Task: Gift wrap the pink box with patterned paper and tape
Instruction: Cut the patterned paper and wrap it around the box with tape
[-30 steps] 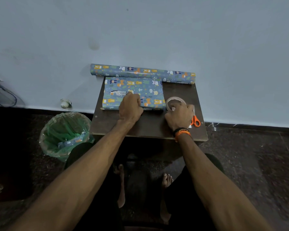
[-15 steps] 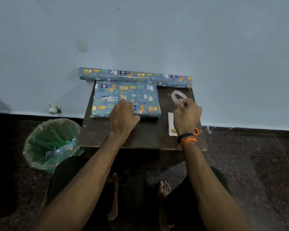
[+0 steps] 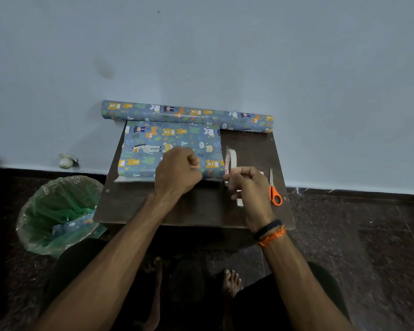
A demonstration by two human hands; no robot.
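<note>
The box (image 3: 153, 144) lies on the small dark table (image 3: 196, 209), covered in blue paper printed with animals; no pink shows. My left hand (image 3: 177, 174) rests on the box's near edge with its fingers curled, holding the paper down. My right hand (image 3: 246, 185) holds a white roll of tape (image 3: 230, 161) upright just right of the box, fingers curled round its lower rim. The roll of the same patterned paper (image 3: 187, 114) lies along the wall behind the box.
Orange-handled scissors (image 3: 274, 189) lie near the table's right edge, and a white slip (image 3: 240, 201) lies by my right hand. A bin with a green liner (image 3: 58, 211) stands on the floor to the left. My bare feet are under the table.
My right hand lifted the tape roll off the table and brought it left, toward the box's right end. The scissors came into view. My left hand stayed on the box.
</note>
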